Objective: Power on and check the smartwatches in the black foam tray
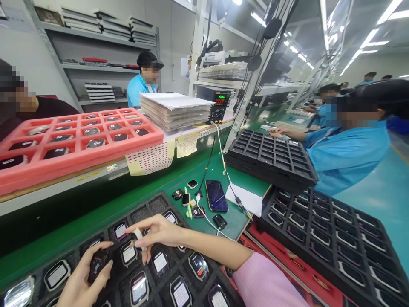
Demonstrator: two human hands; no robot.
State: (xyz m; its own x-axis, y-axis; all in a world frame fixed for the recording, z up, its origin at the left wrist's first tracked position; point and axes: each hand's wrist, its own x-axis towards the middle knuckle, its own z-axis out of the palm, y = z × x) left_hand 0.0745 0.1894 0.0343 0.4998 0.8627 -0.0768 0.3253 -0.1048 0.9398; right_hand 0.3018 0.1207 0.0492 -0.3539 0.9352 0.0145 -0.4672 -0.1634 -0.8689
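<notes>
A black foam tray (153,204) with several smartwatch bodies lies at the bottom left. My left hand (84,279) grips a dark watch body (97,263) over one of its pockets. My right hand (158,234), in a pink sleeve, reaches across the tray; a small white piece (138,234) sits at its thumb and forefinger, and the other fingers are spread above the watches. The watches around my hands show white screens.
A phone (216,195), loose watch parts and cables lie on the green mat. Black trays (271,153) stand stacked at the right, another black tray (345,243) nearer. A red tray (79,157) sits on the raised shelf. Workers in blue sit opposite and to the right.
</notes>
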